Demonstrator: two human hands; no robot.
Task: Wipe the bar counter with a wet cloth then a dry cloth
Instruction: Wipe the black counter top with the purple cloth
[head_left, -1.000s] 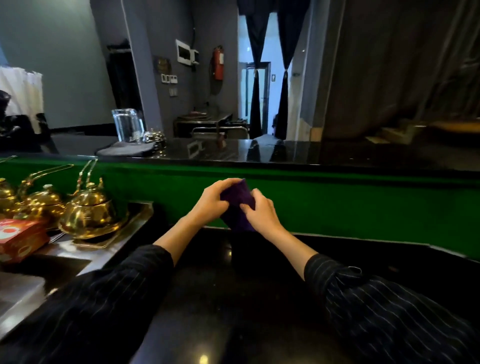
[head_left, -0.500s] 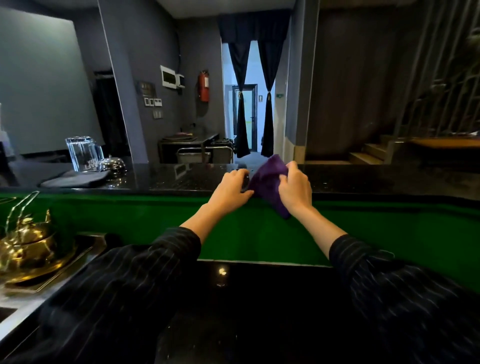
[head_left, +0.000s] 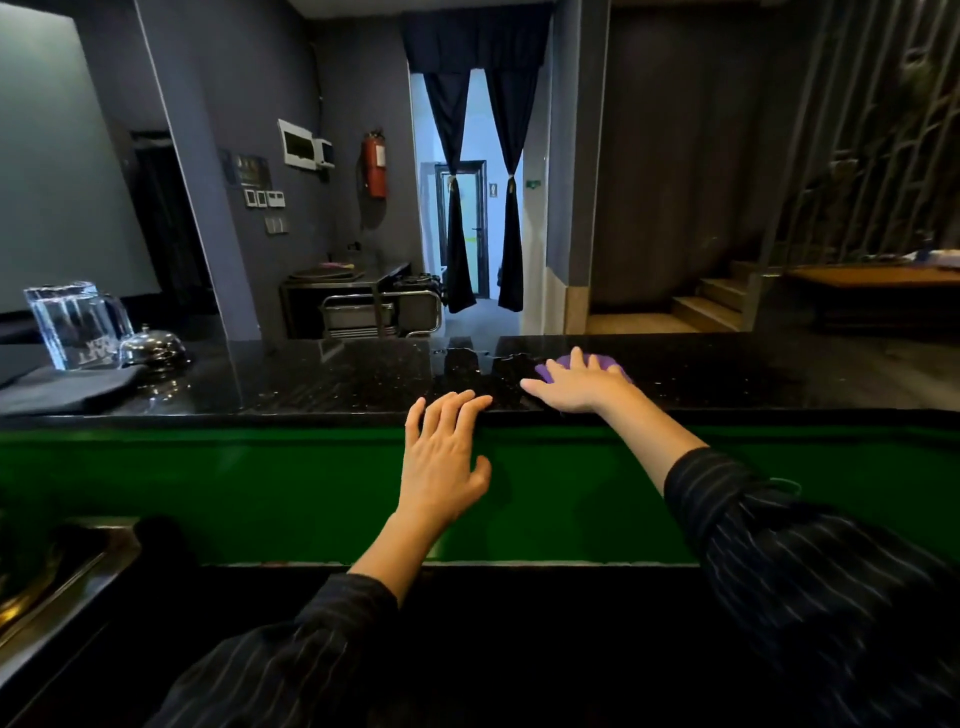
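The black polished bar counter (head_left: 332, 379) runs across the view above a green front panel. A purple cloth (head_left: 602, 362) lies flat on the counter right of centre. My right hand (head_left: 579, 383) presses down on it with spread fingers, so most of the cloth is hidden. A wet patch (head_left: 470, 358) shines on the counter just left of the cloth. My left hand (head_left: 441, 457) is open and holds nothing; its fingertips rest on the counter's near edge.
At the counter's left end stand a clear glass pitcher (head_left: 72, 325), a small metal bell (head_left: 150, 347) and a folded dark cloth (head_left: 67, 389). A metal tray (head_left: 62, 566) sits low on the left. Beyond the counter are a doorway with dark curtains (head_left: 478, 187) and stairs (head_left: 711, 301).
Both hands lifted the purple cloth from the lower worktop up to the bar counter. The left hand let go; the right hand now presses the cloth flat on the counter.
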